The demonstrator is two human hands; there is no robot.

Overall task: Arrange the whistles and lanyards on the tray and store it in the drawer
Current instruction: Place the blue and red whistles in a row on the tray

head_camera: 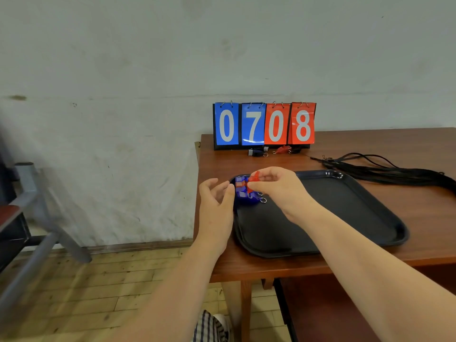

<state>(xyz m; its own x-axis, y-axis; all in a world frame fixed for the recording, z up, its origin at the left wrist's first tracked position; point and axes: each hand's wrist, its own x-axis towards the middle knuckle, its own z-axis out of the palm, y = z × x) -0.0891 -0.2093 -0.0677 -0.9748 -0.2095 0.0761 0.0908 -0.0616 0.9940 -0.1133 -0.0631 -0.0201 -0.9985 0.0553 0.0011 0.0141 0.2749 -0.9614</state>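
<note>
A black tray (345, 213) lies on the brown table. Blue whistles (244, 193) with metal rings sit in the tray's far left corner. Over them my right hand (276, 188) pinches a red whistle (254, 177). At the tray's left edge my left hand (216, 201) hovers with its fingers apart and nothing in it. A dark whistle (257, 152) and another red whistle (282, 149) lie on the table in front of the scoreboard. A bundle of black lanyards (385, 172) stretches across the table behind the tray on the right.
A flip scoreboard (264, 124) reading 0708 stands against the wall at the table's back. The table's left edge (197, 193) runs just beside my left hand. A grey metal frame (37, 213) stands at the left over a tiled floor.
</note>
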